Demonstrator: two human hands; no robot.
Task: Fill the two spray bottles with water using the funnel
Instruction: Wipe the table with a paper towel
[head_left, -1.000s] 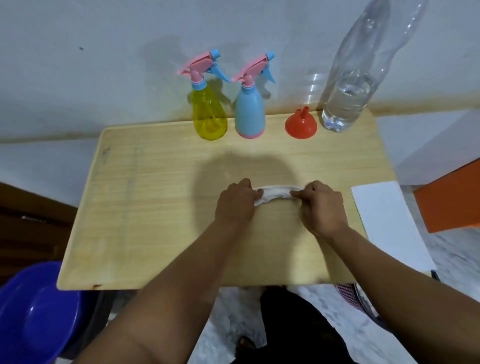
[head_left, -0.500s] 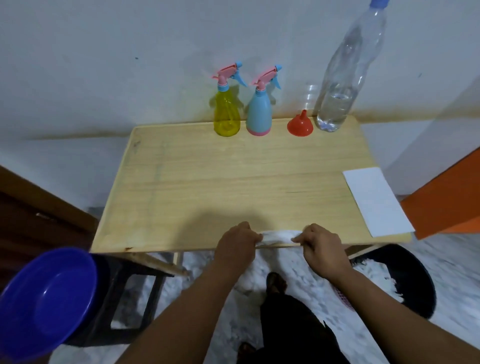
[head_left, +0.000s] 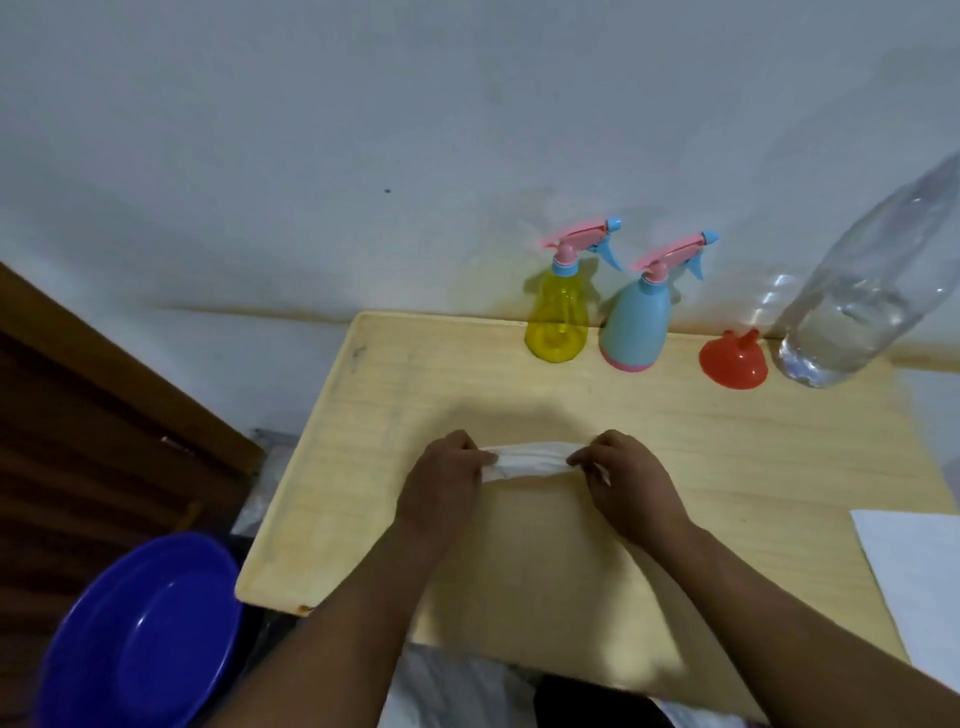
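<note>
**Q:** Spray bottles: where do they stand, and what are the hands doing?

**A:** 2 units stand upright at the far edge of the pale wooden table (head_left: 363, 467), against the wall: a translucent yellow plastic spray bottle (head_left: 558, 317) and, just beside it, an opaque light-blue plastic spray bottle (head_left: 635, 322). Both pink trigger heads are still fitted. The orange plastic funnel (head_left: 732, 361) rests mouth-down next in line, then the large clear plastic water bottle (head_left: 852, 306), partly full. The left hand (head_left: 444, 491) and right hand (head_left: 631, 486) each pinch 1 end of a crumpled white cloth (head_left: 530, 460) with curled fingers, mid-table, well apart from the bottles.

**Q:** How will the items likely handle?

**A:** Judged empty, the spray bottles are light, thin-walled and easy to tip. Grip the body with 1 hand and unscrew at the collar below the trigger. The funnel is stiff and light; take it by the rim. The water bottle is the heavy item, smooth and possibly slippery; hold it around the lower body when pouring.
</note>
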